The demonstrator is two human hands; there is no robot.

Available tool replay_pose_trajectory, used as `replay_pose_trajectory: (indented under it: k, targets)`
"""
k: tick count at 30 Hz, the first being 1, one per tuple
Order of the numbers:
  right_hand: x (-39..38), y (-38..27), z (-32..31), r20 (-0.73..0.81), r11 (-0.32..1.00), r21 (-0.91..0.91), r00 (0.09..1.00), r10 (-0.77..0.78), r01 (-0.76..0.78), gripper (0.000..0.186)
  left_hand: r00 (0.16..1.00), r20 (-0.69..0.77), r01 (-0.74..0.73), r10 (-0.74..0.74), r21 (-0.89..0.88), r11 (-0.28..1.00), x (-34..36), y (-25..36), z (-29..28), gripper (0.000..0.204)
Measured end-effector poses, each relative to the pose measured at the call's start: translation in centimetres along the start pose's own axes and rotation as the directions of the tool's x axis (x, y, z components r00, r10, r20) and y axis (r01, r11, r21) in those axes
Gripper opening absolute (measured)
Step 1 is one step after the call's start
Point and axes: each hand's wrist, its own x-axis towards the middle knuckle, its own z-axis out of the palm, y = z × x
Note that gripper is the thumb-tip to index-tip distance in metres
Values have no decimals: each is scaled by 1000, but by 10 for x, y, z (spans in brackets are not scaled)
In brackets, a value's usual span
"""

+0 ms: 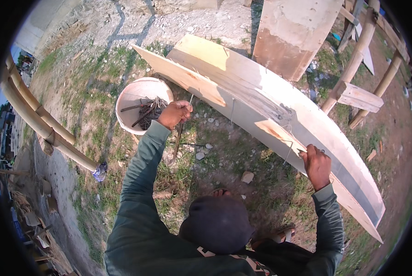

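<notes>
Head view, looking down over the person's dark cap and green sleeves. The left hand is closed in a fist around a thin metal rod, held near-upright just beside a white bucket of dark nails and rods standing on the grass. The right hand is curled over the near edge of a long wooden formwork board, which runs diagonally from upper left to lower right above the ground; several nail points hang from its underside. Judged by look, the one board is stiff, bulky and rough-edged, best gripped at the edge clear of nails; the one rod is light, rigid and narrow. Count: one bucket, two bamboo poles at left, one concrete column behind
</notes>
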Motion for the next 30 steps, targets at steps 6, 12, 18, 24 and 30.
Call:
replay_pose_trajectory:
  k: [6, 12, 18, 24, 30]
  targets:
    - [0, 1, 1, -55, 999, 18, 998, -36, 38, 26, 608, -538, 360, 584, 842, 401, -45, -3, -44, 23]
    - [0, 6, 8, -63, 998, -50, 997, -33, 30, 30, 955, -79, -261, 285, 225, 939, -32, 39, 103, 30]
    - [2, 13, 6, -46, 996, -67, 997, -60, 56, 30, 978, 175, -21, 113, -458, 889, -19, 47, 134, 19]
    - [0, 3, 15, -52, 995, -100, 999, -12, 6, 31, 965, 260, 6, 29, -135, 991, -64, 35, 150, 19]
    - [-2, 5, 11, -62, 996, -92, 998, -26, 20, 31, 743, -446, -84, 499, 677, 731, -86, 6, 89, 19]
